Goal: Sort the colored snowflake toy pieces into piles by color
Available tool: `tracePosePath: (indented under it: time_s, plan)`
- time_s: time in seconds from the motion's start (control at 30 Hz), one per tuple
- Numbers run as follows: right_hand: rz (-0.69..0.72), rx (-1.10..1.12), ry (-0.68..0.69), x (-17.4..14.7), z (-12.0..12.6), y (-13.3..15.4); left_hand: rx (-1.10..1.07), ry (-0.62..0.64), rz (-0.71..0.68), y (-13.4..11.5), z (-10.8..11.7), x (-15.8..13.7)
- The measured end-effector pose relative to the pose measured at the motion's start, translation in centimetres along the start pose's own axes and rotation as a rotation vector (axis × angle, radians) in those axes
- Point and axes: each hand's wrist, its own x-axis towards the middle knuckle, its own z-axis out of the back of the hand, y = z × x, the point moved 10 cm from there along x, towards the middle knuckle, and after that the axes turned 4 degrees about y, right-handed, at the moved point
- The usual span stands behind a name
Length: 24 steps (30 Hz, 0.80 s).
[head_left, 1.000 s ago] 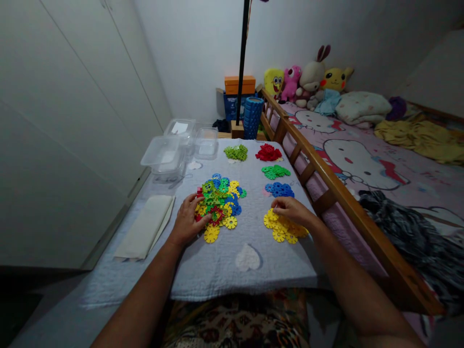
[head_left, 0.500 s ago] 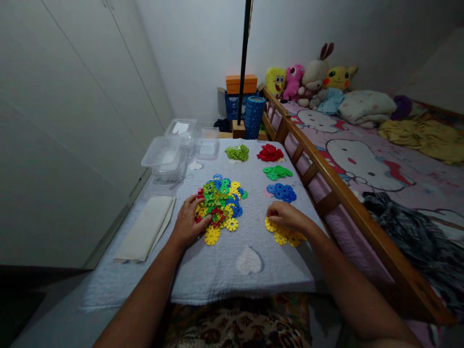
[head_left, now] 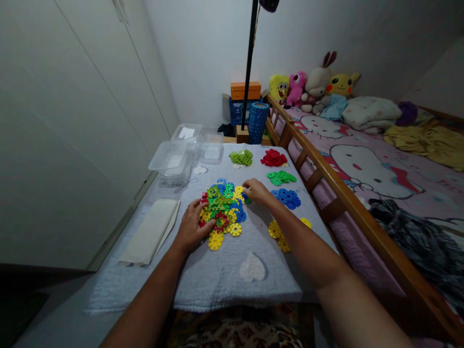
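A mixed heap of flat notched plastic discs and linking pieces (head_left: 235,229) in yellow, blue, green and red lies mid-table. My left hand (head_left: 194,224) rests on the heap's left side, fingers apart, with the thumb by a red piece (head_left: 221,222). At the heap's upper right edge is my right hand (head_left: 256,191), its fingers bent together beside yellow and blue discs; what is between the fingertips is hidden. My right forearm partly covers the sorted yellow discs (head_left: 274,229). Sorted blue discs (head_left: 288,198) lie just right of that wrist.
Farther back are piles of green discs (head_left: 281,178), red pieces (head_left: 273,158) and light green pieces (head_left: 241,157). Clear plastic boxes (head_left: 170,159) stand at the back left, above a folded cream cloth (head_left: 150,232). A wooden bed rail (head_left: 326,183) borders the right side.
My right hand has moved from the yellow disc pile leftward and away from me to the mixed heap's edge. My left hand stays on the heap. The view has shifted slightly.
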Motion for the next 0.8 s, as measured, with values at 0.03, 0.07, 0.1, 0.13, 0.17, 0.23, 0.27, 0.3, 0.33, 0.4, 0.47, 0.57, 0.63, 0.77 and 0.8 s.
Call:
tracePosePath:
  time_s: [0.03, 0.07, 0.1, 0.13, 0.17, 0.23, 0.27, 0.3, 0.33, 0.4, 0.47, 0.57, 0.63, 0.77, 0.8]
  plan:
    - [-0.019, -0.002, -0.019, 0.8, -0.3, -0.1, 0.002, 0.0, 0.001, 0.1, -0.1, 0.0]
    - [-0.036, -0.006, -0.025, 1.5, -0.7, -0.3, 0.006, 0.002, 0.002, 0.2, -0.1, 0.0]
    - [-0.052, -0.011, -0.018, 2.1, -1.1, -0.4, 0.011, 0.007, 0.002, 0.2, -0.2, 0.0]
    - [-0.068, -0.017, -0.003, 2.5, -1.6, -0.6, 0.017, 0.014, 0.0, 0.3, -0.4, -0.1]
    - [-0.079, -0.022, 0.015, 2.9, -2.0, -0.8, 0.022, 0.025, -0.004, 0.3, -0.5, -0.1]
    - [-0.09, -0.022, 0.044, 3.4, -2.6, -1.1, 0.035, 0.053, -0.014, 0.2, -0.8, -0.1]
    - [-0.09, -0.01, 0.046, 3.5, -2.7, -1.2, 0.044, 0.07, -0.019, 0.2, -1.0, -0.1]
    - [-0.089, 0.015, 0.04, 3.6, -2.6, -1.3, 0.056, 0.087, -0.022, 0.1, -1.1, -0.2]
    - [-0.091, 0.05, 0.027, 3.5, -2.4, -1.5, 0.069, 0.103, -0.025, 0.0, -1.2, -0.2]
    - [-0.113, 0.148, -0.003, 3.1, -1.9, -2.1, 0.093, 0.128, -0.034, -0.2, -1.4, -0.3]
    - [-0.151, 0.262, -0.035, 2.4, -1.3, -2.8, 0.111, 0.143, -0.048, -0.4, -1.4, -0.4]
    - [-0.216, 0.437, -0.093, 0.7, -0.3, -3.9, 0.133, 0.159, -0.064, -0.6, -1.6, -0.4]
    - [-0.269, 0.548, -0.116, -0.6, 0.1, -4.5, 0.145, 0.166, -0.069, -0.6, -1.8, -0.5]
    - [-0.27, 0.699, -0.154, -3.4, 1.6, -5.3, 0.151, 0.157, -0.071, -0.4, -2.0, -0.5]
    - [-0.249, 0.72, -0.164, -4.2, 2.1, -5.5, 0.15, 0.151, -0.071, -0.4, -1.9, -0.5]
